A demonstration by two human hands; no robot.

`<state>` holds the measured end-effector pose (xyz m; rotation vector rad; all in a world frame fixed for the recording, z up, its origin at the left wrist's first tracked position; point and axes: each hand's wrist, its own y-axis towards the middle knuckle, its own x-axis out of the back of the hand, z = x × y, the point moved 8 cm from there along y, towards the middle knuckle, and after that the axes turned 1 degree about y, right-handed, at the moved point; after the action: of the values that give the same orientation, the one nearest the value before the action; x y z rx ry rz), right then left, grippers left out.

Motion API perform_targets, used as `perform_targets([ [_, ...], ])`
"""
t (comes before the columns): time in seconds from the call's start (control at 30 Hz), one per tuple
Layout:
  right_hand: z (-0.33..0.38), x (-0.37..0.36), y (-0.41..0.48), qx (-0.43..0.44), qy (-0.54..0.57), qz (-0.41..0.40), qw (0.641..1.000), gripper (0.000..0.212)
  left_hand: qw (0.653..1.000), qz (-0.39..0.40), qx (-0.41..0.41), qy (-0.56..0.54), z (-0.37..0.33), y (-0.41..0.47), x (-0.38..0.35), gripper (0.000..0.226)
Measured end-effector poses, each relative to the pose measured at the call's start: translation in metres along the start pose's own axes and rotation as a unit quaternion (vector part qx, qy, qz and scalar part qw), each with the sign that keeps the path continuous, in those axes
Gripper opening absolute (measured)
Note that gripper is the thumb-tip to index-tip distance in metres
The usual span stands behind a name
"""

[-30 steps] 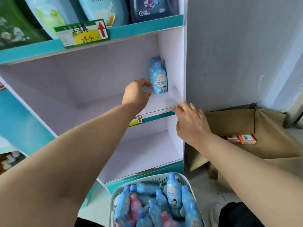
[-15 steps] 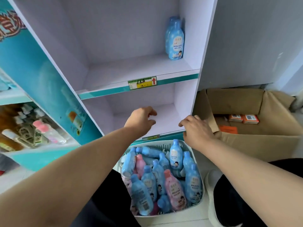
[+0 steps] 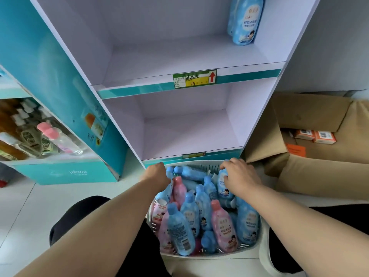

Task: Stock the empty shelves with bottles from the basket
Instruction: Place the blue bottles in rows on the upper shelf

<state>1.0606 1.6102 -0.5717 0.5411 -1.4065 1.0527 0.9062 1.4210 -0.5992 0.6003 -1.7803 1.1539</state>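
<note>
White floor tiles (image 3: 30, 206), a display stand (image 3: 89, 37) and a full basket (image 3: 207, 165): stocking looks barely begun.
Only the shelved bottles (image 3: 244, 23) stand on the upper shelf (image 3: 179, 56), at the frame's upper right; the lower shelf (image 3: 189, 132) holds nothing. At lower centre, blue and pink loose bottles (image 3: 191, 214) crowd the basket. The right hand (image 3: 239, 176) curls round a blue bottle (image 3: 224, 188) by the far rim. The left hand (image 3: 157, 174) reaches in opposite, its fingers hidden, so its grip cannot be told.
</note>
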Motion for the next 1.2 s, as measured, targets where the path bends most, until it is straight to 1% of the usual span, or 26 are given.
perform_targets([
  [0.07,-0.012,-0.008,0.004,-0.041,0.011,0.008,0.999,0.041,1.000,0.001,0.008,0.023,0.000,0.005,-0.014,0.041],
  [0.17,-0.034,-0.021,0.009,-0.085,0.001,0.031,0.996,0.044,1.000,-0.010,0.017,0.021,-0.001,0.012,-0.031,0.035],
  [0.27,-0.048,-0.036,0.014,-0.115,-0.003,0.056,0.992,0.044,0.999,-0.006,-0.001,0.054,-0.005,0.019,-0.042,0.036],
  [0.37,-0.050,-0.045,0.022,-0.117,0.013,0.053,0.992,0.044,0.996,0.017,-0.005,0.084,-0.008,0.021,-0.046,0.044],
  [0.5,-0.046,-0.052,0.040,-0.103,0.043,0.032,0.993,0.053,0.994,0.016,-0.034,0.101,-0.011,0.022,-0.038,0.042],
  [0.57,-0.045,-0.059,0.047,-0.109,0.066,0.040,0.991,0.061,0.995,0.016,-0.040,0.088,-0.013,0.019,-0.031,0.045],
  [0.6,-0.044,-0.063,0.050,-0.119,0.086,0.044,0.988,0.064,0.996,0.009,-0.043,0.074,-0.015,0.018,-0.027,0.044],
  [0.67,-0.044,-0.071,0.052,-0.145,0.130,0.038,0.980,0.059,0.999,0.005,-0.023,0.032,-0.014,0.018,-0.021,0.037],
  [0.73,-0.046,-0.077,0.054,-0.175,0.152,0.033,0.972,0.058,0.999,0.016,0.013,-0.035,-0.010,0.020,-0.018,0.045],
  [0.83,-0.050,-0.081,0.052,-0.220,0.149,0.040,0.963,0.071,0.987,0.037,0.041,-0.151,-0.008,0.022,-0.021,0.046],
  [0.9,-0.047,-0.083,0.050,-0.216,0.132,0.045,0.966,0.072,0.976,0.036,0.036,-0.210,-0.011,0.021,-0.024,0.049],
  [0.97,-0.041,-0.085,0.048,-0.201,0.144,0.048,0.968,0.060,0.971,0.033,0.024,-0.235,-0.014,0.021,-0.027,0.055],
  [1.07,-0.035,-0.085,0.043,-0.184,0.182,0.043,0.965,0.043,0.972,0.029,0.006,-0.234,-0.017,0.021,-0.029,0.060],
  [1.13,-0.037,-0.078,0.038,-0.173,0.213,0.022,0.961,0.041,0.971,0.017,-0.004,-0.239,-0.019,0.019,-0.027,0.061],
  [1.2,-0.036,-0.068,0.033,-0.143,0.267,-0.012,0.953,0.045,0.965,0.011,-0.013,-0.262,-0.022,0.015,-0.026,0.060],
])
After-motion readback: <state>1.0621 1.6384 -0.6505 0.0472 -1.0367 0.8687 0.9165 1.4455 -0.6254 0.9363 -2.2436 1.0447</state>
